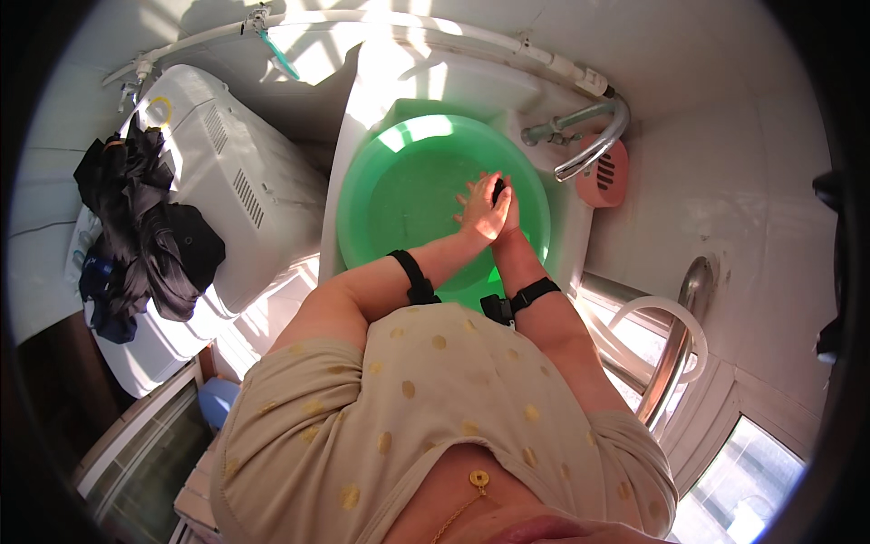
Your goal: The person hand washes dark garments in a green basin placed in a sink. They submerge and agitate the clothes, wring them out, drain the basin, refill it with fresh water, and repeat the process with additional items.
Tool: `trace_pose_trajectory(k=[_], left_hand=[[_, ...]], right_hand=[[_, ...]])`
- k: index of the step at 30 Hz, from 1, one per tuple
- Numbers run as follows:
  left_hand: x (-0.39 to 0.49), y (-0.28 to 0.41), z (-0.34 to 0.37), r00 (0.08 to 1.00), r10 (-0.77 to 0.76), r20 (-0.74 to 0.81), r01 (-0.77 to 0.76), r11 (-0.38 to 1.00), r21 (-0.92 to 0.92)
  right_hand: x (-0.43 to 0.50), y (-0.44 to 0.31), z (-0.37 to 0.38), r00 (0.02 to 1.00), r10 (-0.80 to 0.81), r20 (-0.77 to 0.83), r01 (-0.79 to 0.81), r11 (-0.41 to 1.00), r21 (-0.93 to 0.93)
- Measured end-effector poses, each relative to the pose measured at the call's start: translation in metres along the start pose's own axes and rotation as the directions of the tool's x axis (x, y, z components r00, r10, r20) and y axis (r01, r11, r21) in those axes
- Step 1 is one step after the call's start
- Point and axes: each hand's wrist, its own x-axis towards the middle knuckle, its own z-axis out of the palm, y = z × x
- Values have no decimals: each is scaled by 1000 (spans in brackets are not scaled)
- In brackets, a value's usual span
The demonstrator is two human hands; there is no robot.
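My left hand (480,216) and my right hand (513,212) are pressed together over the right side of a round green plastic basin (353,228). Between the palms and fingers shows a small black thing (498,191); most of it is hidden, so its kind is unclear. The fingers of the left hand point up and away from me. Clear water seems to lie in the basin, which rests in a white sink (332,224). Each forearm wears a black strap (410,272) with a buckle or small device.
A chrome tap (593,153) curves over the sink's right rim beside a pink slotted holder (605,178). Black cloth (153,238) lies heaped on a white washing machine (251,177) at left. A metal rail (669,374) and white hose (697,340) stand at right.
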Motion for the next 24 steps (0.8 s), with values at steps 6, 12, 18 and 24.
trace_pose_trajectory(k=[6, 12, 18, 24], left_hand=[[63, -23, -59, 783, 31, 621, 41, 994, -101], [52, -7, -103, 508, 224, 832, 543, 666, -511], [53, 29, -124, 495, 251, 832, 423, 767, -483], [37, 36, -103, 697, 61, 715, 67, 987, -149]], right_hand=[[-25, 12, 25, 998, 57, 3, -54, 957, -284], [-49, 7, 53, 977, 208, 44, -186, 937, -295], [-57, 13, 70, 933, 300, 197, -251, 938, -239], [-48, 35, 65, 973, 193, -126, -230, 805, -548]])
